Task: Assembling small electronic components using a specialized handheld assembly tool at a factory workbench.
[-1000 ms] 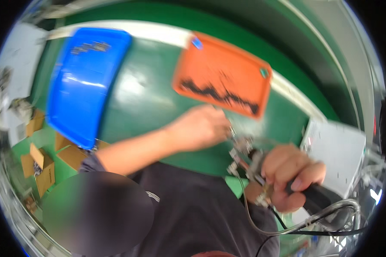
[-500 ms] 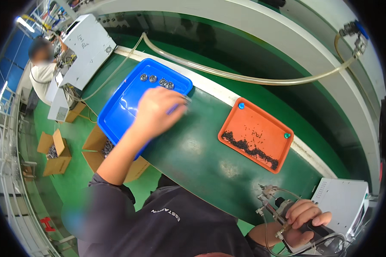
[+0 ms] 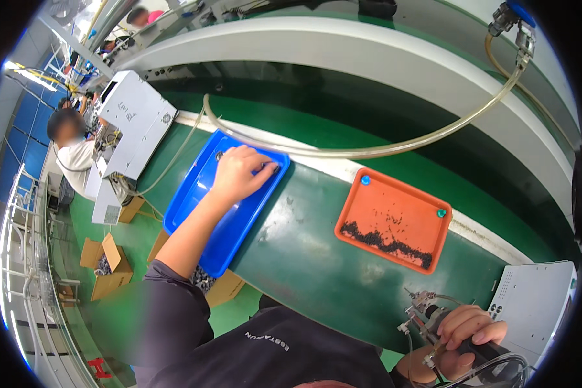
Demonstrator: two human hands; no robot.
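My left hand is over the far right end of the blue tray, its fingers curled and drawn together. Something small and dark shows at the fingertips, too hidden to name. One small round metal part shows in the tray beside the hand; the hand covers that end of the tray. At the lower right, my right hand is wrapped around a black hand tool with metal fittings and clear hoses at its front.
An orange tray holds many tiny dark pieces plus a blue and a green cap. A clear hose arcs along the back. White machines stand at both ends of the green bench. Open cartons and a seated person are at left.
My left hand has gone from the blue tray's right edge to over its far right end, covering most of the round metal parts. The view has shifted; my right hand keeps its grip.
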